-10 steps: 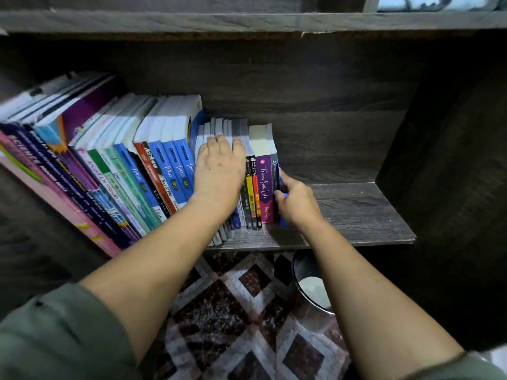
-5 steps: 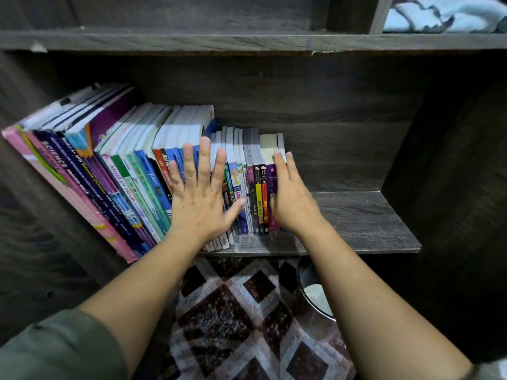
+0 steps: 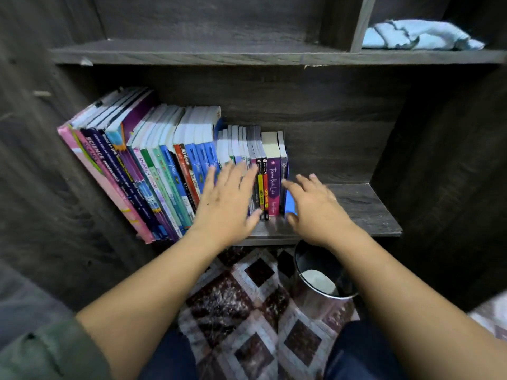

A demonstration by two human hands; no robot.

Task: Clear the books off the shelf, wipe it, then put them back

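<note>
both hands pulled back off the row of colourful upright books (image 3: 175, 171) on dark wood shelf (image 3: 365, 209); left hand (image 3: 227, 204) & right hand (image 3: 315, 209) hover, fingers spread, holding nothing.

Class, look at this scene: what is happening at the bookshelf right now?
A person reaches both hands toward a row of colourful paperback books standing on the dark wooden shelf. The left hand and the right hand are open, gripping nothing. A light blue cloth lies on the shelf above.

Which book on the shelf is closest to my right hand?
The blue book at the row's right end, just beside the right hand; every other book stands farther left.
</note>
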